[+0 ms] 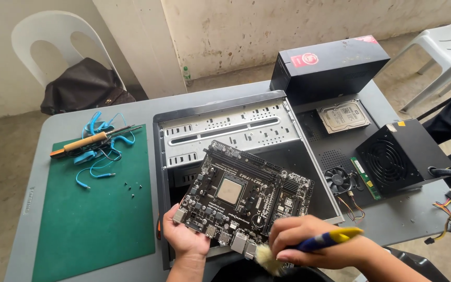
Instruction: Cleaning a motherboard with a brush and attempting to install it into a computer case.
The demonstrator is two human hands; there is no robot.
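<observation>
We see a black rectangular box at the far edge of the surface, behind the open pc case, w/ a red label on its top near the left end and a pinkish-red patch at the far right corner. Just in front of it, a white label covers most of the hard drive's top. On the black psu's near-left top corner we spot a small yellow-and-white sticker. No screens.
</observation>
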